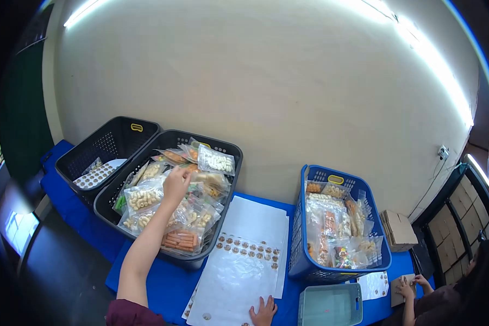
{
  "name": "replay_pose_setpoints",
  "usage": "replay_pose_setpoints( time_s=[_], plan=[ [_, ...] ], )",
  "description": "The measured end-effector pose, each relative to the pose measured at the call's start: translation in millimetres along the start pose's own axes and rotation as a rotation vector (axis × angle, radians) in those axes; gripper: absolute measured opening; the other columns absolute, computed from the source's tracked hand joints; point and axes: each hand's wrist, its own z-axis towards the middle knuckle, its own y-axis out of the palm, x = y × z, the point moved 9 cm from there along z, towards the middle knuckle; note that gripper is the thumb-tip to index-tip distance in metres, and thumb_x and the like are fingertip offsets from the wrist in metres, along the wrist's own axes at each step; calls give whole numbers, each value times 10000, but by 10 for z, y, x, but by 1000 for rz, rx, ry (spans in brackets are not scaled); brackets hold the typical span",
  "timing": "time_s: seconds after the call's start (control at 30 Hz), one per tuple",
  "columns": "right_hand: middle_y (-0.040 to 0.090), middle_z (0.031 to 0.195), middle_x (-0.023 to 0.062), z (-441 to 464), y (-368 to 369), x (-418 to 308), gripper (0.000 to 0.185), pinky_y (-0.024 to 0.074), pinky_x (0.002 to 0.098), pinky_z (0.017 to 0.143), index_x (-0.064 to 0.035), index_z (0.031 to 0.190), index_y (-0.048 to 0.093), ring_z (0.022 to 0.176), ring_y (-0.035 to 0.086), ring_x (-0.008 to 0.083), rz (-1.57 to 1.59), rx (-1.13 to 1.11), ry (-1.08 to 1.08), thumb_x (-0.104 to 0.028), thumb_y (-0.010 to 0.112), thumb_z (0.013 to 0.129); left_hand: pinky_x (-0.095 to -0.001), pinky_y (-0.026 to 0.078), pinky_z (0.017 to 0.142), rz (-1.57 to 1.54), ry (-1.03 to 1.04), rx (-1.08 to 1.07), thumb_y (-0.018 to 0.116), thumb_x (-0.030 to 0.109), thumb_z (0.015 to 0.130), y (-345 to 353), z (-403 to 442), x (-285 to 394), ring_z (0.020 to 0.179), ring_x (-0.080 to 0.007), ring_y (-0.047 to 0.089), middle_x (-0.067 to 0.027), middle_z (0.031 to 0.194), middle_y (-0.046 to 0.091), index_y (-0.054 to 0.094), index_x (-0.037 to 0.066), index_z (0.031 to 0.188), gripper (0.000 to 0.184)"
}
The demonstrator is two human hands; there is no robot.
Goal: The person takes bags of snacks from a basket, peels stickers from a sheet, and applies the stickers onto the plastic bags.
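Note:
My left hand (177,185) is above the bags in a black basket (236,157). Its fingers are closed together, and whatever they may pinch is too small to make out. Around it lie clear plastic bags of snacks: white pieces (217,161), pale rings (142,196) and orange sticks (180,240). My right hand (263,313) rests with fingers spread on white sticker sheets (231,282). Small round brown stickers (248,247) run in rows along part of the sheets.
Another black basket (73,155) at left holds a sticker sheet (99,174). A blue basket (339,274) of snack bags stands right, behind a grey-green tray (330,307). Folded cardboard (399,231) lies farther right. A co-worker's hands (405,287) hold a brown cardboard piece.

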Motion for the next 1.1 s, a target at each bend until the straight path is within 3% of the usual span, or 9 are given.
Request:
replay_pose_setpoints(
  time_s=[0.17, 0.3, 0.5, 0.63, 0.73, 0.83, 0.97, 1.03, 1.1],
  plan=[
    [334, 1230, 292, -24, -4, -9, 537, 197, 526, 930, -17, 1098, 499, 1173, 286, 397, 7, -10, 6, -340, 564, 674, -273, 396, 466, -6, 18, 444, 532, 140, 813, -756, 100, -82, 537, -153, 532, -54, 631, 491, 574, 35, 818, 113],
    [333, 1229, 291, 29, -51, -23, 540, 200, 527, 928, -16, 1102, 494, 1178, 278, 396, 68, -4, 13, -335, 568, 672, -239, 332, 339, -372, -118, 447, 505, 110, 838, -730, 80, -187, 338, -87, 423, -16, 446, 415, 571, 13, 867, 121],
    [327, 1233, 288, -14, -16, -11, 536, 197, 533, 919, -17, 1104, 489, 1174, 282, 394, 30, 21, -11, -325, 576, 674, -276, 448, 503, -455, -25, 359, 521, 79, 813, -447, 82, -114, 529, -162, 559, -63, 576, 503, 574, 13, 860, 97],
    [324, 1235, 293, -34, 3, -11, 546, 199, 529, 920, -19, 1111, 487, 1174, 280, 395, 23, 21, -25, -336, 579, 676, -376, 408, 765, 5, 32, 330, 531, 1, 691, -647, 44, -250, 901, -271, 513, -108, 974, 501, 595, 60, 834, 167],
    [316, 1241, 296, -16, -7, -23, 551, 196, 522, 928, -19, 1123, 480, 1181, 271, 395, 47, -10, -12, -341, 574, 686, -398, 349, 830, 188, -197, 685, 507, 22, 678, -980, -74, -688, 983, -282, 463, -91, 1015, 486, 568, 95, 891, 233],
    [310, 1248, 294, -35, 24, -3, 553, 187, 516, 937, -22, 1139, 467, 1195, 256, 390, 38, -21, -12, -344, 563, 699, -403, 341, 834, 292, -89, 707, 508, 31, 678, -1075, -102, -490, 980, -283, 460, -91, 1021, 487, 528, 90, 948, 277],
    [304, 1256, 289, -27, -10, -44, 555, 171, 516, 945, -20, 1141, 464, 1202, 247, 387, 75, -29, 1, -349, 559, 704, -420, 354, 825, -111, 187, 129, 537, 90, 713, -244, -59, -64, 1005, -278, 459, -109, 1049, 484, 497, 56, 1005, 297],
    [300, 1260, 287, -39, 21, -40, 559, 165, 514, 949, -19, 1146, 460, 1204, 244, 387, 72, -38, 2, -351, 556, 707, -421, 363, 840, 197, 294, -94, 570, 168, 736, 243, -215, 102, 1020, -303, 460, -120, 1091, 471, 463, 49, 1103, 401],
    [297, 1263, 284, -36, 44, -17, 562, 162, 513, 953, -20, 1152, 456, 1206, 241, 386, 59, -37, -2, -352, 554, 709, -423, 355, 865, 269, 75, -226, 585, 229, 739, 423, -277, -32, 1050, -315, 445, -125, 1135, 452, 426, 50, 1158, 483]
  ],
)
